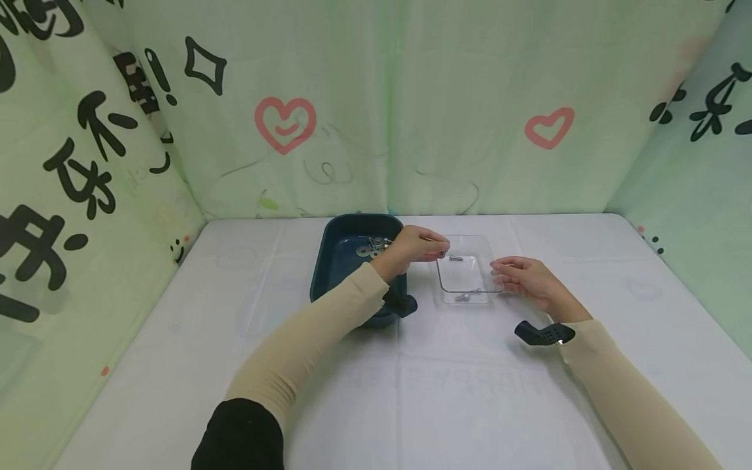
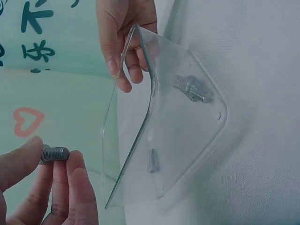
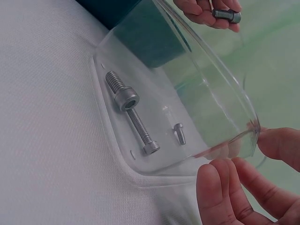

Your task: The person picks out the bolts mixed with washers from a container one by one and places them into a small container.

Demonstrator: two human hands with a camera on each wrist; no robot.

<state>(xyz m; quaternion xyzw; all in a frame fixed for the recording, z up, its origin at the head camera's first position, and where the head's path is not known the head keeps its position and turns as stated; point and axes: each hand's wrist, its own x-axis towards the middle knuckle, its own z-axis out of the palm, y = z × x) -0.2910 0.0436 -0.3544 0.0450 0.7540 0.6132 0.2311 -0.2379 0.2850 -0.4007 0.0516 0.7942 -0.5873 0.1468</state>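
My left hand [image 1: 418, 245] is raised over the left side of a clear plastic box [image 1: 470, 292]. Between its thumb and fingers it pinches a short metal socket head bolt [image 2: 56, 153], threaded end pointing outward. At the box's right side, my right hand [image 1: 531, 281] grips the corner of the wall near the rim. Inside the box lie a thick bolt [image 3: 125, 97], a longer thin bolt [image 3: 141, 129] touching it, and a small bolt [image 3: 179, 133] apart from them.
A dark blue tray [image 1: 318, 267] stands left of the clear box, partly hidden by my left forearm. Several washers [image 1: 364, 250] and metal pieces lie in it. White cloth [image 1: 470, 391] covers the table, with green printed curtains [image 1: 470, 130] behind and at both sides.
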